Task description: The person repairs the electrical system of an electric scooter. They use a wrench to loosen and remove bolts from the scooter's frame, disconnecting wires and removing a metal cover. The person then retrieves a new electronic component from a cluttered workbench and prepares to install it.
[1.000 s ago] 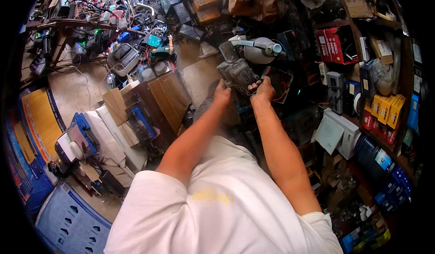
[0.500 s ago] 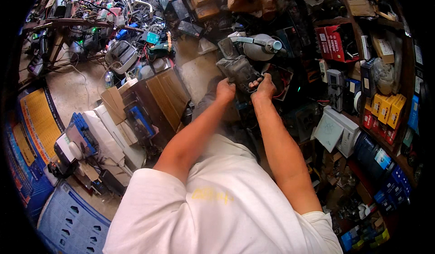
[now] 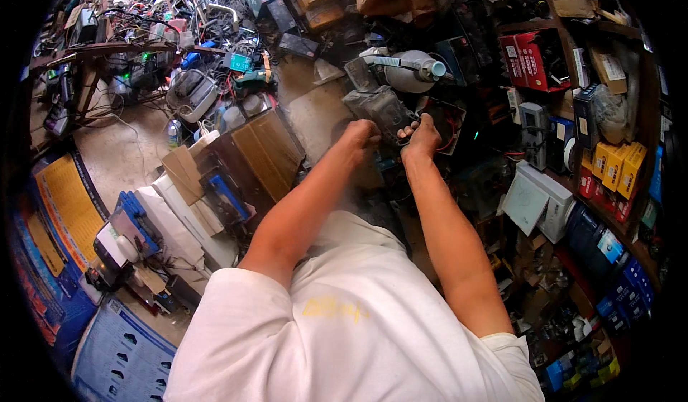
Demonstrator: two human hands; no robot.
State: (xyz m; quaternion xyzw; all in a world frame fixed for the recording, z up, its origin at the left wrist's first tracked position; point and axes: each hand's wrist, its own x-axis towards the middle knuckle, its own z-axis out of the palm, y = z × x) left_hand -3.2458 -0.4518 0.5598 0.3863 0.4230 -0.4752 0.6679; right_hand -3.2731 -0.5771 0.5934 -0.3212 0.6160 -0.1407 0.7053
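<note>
My left hand (image 3: 362, 137) is closed at the near left side of a dusty dark grey plastic housing (image 3: 381, 105). Its fingertips are turned away, so what they grip is hidden. My right hand (image 3: 421, 138) is curled at the housing's near right side, thumb on top, around something small and dark that I cannot make out. Just beyond the housing lies a rounded grey appliance (image 3: 408, 79) with a pale blue handle. By my right fingers sits a dark open box (image 3: 446, 126) with red wires.
A cluttered heap of cables and parts (image 3: 204, 26) fills the far left. Cardboard boxes (image 3: 265, 147) stand left of my arm. On the right, shelves hold a red carton (image 3: 534, 61), yellow boxes (image 3: 613, 165) and a white device (image 3: 537, 201). A small teal display (image 3: 239, 61) glows.
Both hands have shifted slightly at the housing's near edge. My left fingers have moved a little right, and my right fingers now curl around something dark. The view has tilted slightly.
</note>
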